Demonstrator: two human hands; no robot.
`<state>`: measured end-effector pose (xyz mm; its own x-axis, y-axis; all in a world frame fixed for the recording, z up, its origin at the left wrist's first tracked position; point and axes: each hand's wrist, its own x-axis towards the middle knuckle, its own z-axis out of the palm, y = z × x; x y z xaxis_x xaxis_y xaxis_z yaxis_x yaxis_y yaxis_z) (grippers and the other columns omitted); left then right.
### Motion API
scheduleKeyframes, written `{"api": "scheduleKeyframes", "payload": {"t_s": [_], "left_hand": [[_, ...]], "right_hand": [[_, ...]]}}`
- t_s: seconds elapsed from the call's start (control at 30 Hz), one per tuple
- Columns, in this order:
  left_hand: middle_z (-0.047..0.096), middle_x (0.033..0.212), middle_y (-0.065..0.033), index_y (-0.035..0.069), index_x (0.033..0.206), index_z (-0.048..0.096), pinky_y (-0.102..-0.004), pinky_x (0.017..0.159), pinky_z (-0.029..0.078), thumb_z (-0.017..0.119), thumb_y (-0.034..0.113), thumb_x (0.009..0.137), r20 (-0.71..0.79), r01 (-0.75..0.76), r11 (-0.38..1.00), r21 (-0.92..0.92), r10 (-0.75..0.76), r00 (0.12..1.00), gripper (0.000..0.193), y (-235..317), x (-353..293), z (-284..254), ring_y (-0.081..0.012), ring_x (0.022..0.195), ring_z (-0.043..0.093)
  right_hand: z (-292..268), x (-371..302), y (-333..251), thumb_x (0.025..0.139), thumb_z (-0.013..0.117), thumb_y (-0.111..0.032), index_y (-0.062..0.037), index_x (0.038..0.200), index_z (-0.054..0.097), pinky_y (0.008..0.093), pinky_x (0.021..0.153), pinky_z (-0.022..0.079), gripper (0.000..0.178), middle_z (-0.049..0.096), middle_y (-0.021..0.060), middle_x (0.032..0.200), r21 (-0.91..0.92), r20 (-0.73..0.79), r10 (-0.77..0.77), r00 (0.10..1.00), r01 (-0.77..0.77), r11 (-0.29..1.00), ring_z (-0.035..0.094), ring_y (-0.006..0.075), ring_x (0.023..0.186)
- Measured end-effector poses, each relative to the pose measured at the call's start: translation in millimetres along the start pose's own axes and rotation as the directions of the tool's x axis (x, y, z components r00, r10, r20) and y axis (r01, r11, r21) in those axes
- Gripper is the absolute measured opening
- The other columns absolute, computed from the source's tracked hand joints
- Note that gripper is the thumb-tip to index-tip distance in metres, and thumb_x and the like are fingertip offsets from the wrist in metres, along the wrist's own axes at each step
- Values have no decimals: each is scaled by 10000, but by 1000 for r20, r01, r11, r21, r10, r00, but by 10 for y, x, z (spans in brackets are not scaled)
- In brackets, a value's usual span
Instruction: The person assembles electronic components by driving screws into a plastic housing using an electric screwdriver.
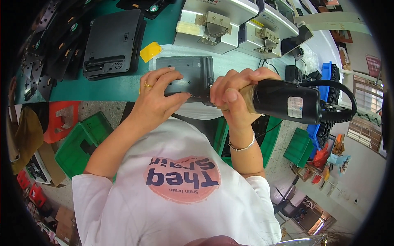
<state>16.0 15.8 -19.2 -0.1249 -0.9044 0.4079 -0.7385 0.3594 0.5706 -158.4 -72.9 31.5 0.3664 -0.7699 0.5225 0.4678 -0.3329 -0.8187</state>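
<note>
My left hand (pixel 158 92) presses down on a dark grey plastic panel (pixel 189 69) that lies on a pale mat at the bench's near edge. A gold ring sits on one finger of that hand. My right hand (pixel 234 96) grips a black electric screwdriver (pixel 287 101) held sideways, its tip against the panel's right edge. A coiled black cable (pixel 347 96) runs from the tool's rear. The tip itself is hidden by my fingers.
A larger black housing (pixel 113 43) lies on the green bench to the left, with a yellow pad (pixel 150 51) beside it. Two white fixtures (pixel 221 24) stand behind the panel. Stacks of black parts (pixel 49 53) fill the far left. Green crates (pixel 80 143) and a red stool (pixel 61 121) sit below on the floor.
</note>
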Motion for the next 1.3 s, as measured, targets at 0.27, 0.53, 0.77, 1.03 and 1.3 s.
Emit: {"api": "scheduleKeyframes", "payload": {"t_s": [0.27, 0.53, 0.77, 1.03, 1.3], "left_hand": [[569, 1160, -66, 188, 880, 742, -436, 983, 335, 754, 141, 703, -12, 17, 1000, 3, -17, 1000, 184, -8, -7, 22, -278, 1200, 480], [568, 1153, -54, 178, 861, 731, -444, 998, 339, 743, 141, 711, -48, 10, 1000, 9, -9, 999, 155, -1, -31, 49, -256, 1205, 479], [567, 1148, -39, 164, 862, 721, -447, 998, 343, 757, 146, 706, -55, 27, 999, -27, -29, 998, 161, 2, -39, 45, -259, 1209, 477], [557, 1159, -22, 118, 837, 684, -445, 1010, 337, 758, 150, 723, -58, 80, 995, -54, -83, 995, 140, -18, -54, 54, -245, 1221, 467], [557, 1162, -28, 108, 826, 671, -440, 1014, 334, 750, 163, 735, -39, 43, 994, -99, -48, 998, 132, -47, -3, 55, -241, 1227, 462]], "right_hand": [[54, 15, 84, 864, 679, -41, -99, 1166, 379, 314, 445, 469, 429, 524, 52, 640, -51, 11, 3, 1000, -2, 999, 492, 156, 493], [75, 15, 82, 852, 685, -25, -87, 1164, 376, 309, 436, 463, 444, 521, 53, 633, -103, 47, -11, 999, 16, 995, 475, 146, 468], [106, 48, 87, 827, 690, 8, -52, 1222, 359, 297, 451, 461, 519, 540, 62, 637, -287, 184, 6, 983, 48, 957, 514, 149, 492], [227, 76, 79, 798, 675, 73, -46, 1257, 342, 279, 465, 449, 579, 572, 95, 698, -392, 191, 83, 978, -2, 920, 533, 158, 537], [251, 31, 143, 828, 674, 48, -85, 1063, 335, 311, 459, 478, 434, 520, 91, 708, -348, 98, 9, 995, 26, 937, 495, 168, 494]]}}
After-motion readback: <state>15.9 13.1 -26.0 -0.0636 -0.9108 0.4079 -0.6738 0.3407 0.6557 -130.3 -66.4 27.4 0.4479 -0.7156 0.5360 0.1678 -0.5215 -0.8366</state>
